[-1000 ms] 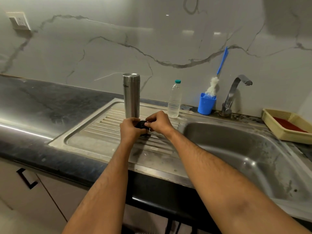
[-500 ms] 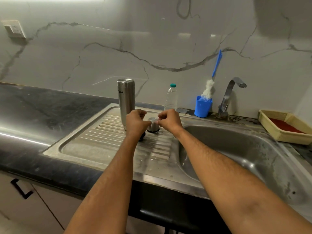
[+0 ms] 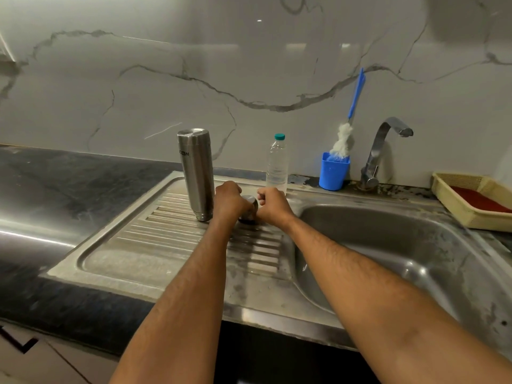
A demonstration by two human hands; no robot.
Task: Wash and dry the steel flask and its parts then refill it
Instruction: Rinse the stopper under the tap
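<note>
**Two hands work a flask cap on the sink's draining board**

Taking the steel flask (image 3: pixel 197 173) as the landmark: it stands inverted on the ribbed draining board (image 3: pixel 155 239), its printed lettering upside down, with dark countertop (image 3: pixel 83 184) off to its left. Just right of the flask's base, the left hand (image 3: pixel 228 202) is curled against a small steel cap (image 3: pixel 249 207) that sits on the ribs. The right hand (image 3: pixel 273 205) meets the cap from its other side, fingers bent inward; whether either hand truly clamps the cap is hidden by the knuckles. Behind the hands, right of the flask, stands a clear water bottle (image 3: pixel 277 164) with a teal lid. Further right come a blue cup (image 3: pixel 333 174) holding a bottle brush (image 3: pixel 345 139), then the tap (image 3: pixel 379 153) over the sink basin (image 3: pixel 388 245), and a tan tray (image 3: pixel 471 200) farthest away.

Risks, as a judgement: the cap may slip on wet steel and roll into the basin, and a stray left elbow or wrist could knock the tall, narrow flask over.
</note>
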